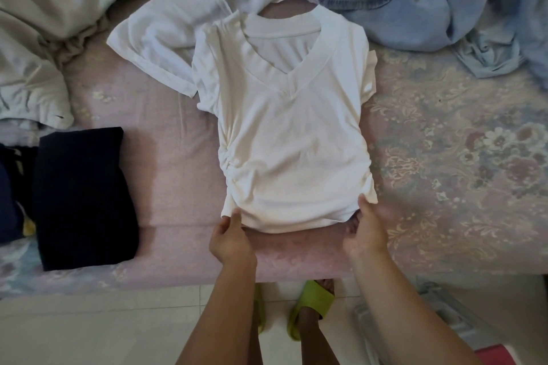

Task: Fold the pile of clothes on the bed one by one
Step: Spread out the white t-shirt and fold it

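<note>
In the head view, a white V-neck T-shirt [284, 139] lies flat on the pink floral bedsheet [444, 157], with the neckline away from the person and the hem toward the edge of the bed. Its sleeves are folded in at the sides.

The left hand [229, 238] is at the left corner of the hem. Its thumb lies on top of the cloth and the fingers curl under it, so it pinches the hem. The right hand [366, 231] is at the right corner of the hem and grips it in the same way, the thumb on top and the fingers curled below the edge. The whole shirt therefore lies just beyond both hands, between them and the pile.

Beyond the shirt, a second white garment [166, 29] lies crumpled and touches its left shoulder. A light blue denim garment [415, 0] is at the upper right, near the collar. Beige clothes [38, 18] lie in a heap at the upper left. A folded dark navy garment [83, 195] rests on the sheet to the left, apart from the shirt. Below the bed edge, lime-green slippers [311, 308] are on the person's feet on the pale tiled floor [103, 329].
</note>
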Tool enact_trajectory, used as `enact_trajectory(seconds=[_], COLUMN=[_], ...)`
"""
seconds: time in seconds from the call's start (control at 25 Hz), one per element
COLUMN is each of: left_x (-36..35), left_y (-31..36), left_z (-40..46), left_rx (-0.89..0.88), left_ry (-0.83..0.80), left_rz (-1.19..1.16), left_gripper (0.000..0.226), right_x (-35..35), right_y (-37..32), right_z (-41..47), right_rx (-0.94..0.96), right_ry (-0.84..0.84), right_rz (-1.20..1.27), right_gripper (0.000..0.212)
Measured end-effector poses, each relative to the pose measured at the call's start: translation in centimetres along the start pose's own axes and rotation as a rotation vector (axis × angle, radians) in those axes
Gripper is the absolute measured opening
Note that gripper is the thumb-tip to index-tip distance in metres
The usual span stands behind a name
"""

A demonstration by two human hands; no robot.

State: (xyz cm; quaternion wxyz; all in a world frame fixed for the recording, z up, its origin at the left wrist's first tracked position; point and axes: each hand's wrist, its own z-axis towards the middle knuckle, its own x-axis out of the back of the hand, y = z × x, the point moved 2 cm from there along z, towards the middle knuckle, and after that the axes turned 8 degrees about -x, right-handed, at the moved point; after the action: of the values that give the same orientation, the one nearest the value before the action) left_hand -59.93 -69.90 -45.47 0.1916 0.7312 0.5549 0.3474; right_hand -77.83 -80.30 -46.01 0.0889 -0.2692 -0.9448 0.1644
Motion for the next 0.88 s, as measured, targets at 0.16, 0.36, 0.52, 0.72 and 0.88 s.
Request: enact_trajectory(seconds=[0.16, 0.36, 0.52, 0.72, 0.88], left_x=[0.4, -0.2, -0.5, 1.0, 1.4], left_y=[0.3, -1.3, -1.6, -2.5, -6.3], left_z=[1.1, 0.8, 0.5, -1.8, -5.6], left_rx=[0.107, 0.150, 0.160, 0.192, 0.329], left_ry=[-0.006, -0.051, 0.002, -0.020, -0.088], left_rz=[-0.193, -0.054, -0.011, 0.033, 0.042], left_gripper=[0.005, 0.029, 0.019, 0.011, 0.007], right_x=[-0.8, -2.2, -1.5, 2.8, 5.0], right_y=[-2.1, -3.5, -3.3, -5.1, -7.9], right_z=[1.2, 1.2, 2.7, 2.3, 0.9], right_rx=[-0.042, -0.277, -0.135, 0.097, 0.407], right_ry=[0.006, 0.124, 0.134, 0.279, 0.473], right_rz=[0.112, -0.154, -0.186, -0.080, -0.362], right_gripper=[0.017, 0.021, 0.042, 0.021, 0.026])
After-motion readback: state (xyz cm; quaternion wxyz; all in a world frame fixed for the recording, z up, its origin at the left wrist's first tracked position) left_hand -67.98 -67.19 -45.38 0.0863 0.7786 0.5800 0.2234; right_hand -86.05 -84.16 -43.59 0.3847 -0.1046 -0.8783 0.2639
